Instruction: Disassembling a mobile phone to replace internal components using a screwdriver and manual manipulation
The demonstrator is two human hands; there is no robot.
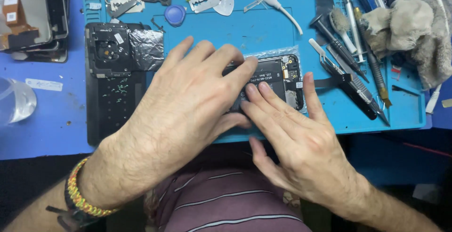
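On the blue mat (263, 29) over the bench (42, 119), the opened phone (278, 79) is pinned flat beneath the left hand (183, 105). Even pressure is best kept while the right hand (301, 138) presses down with extended fingers (263, 95); nothing is gripped.

My one camera sits on my head, looking steeply down and close at the surface (52, 133) before me, my lap filling the frame's bottom.

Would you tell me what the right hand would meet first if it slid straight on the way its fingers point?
The right hand points up-left; its fingertips already rest on the opened phone, and just beyond they would likely meet the left hand pressing there.
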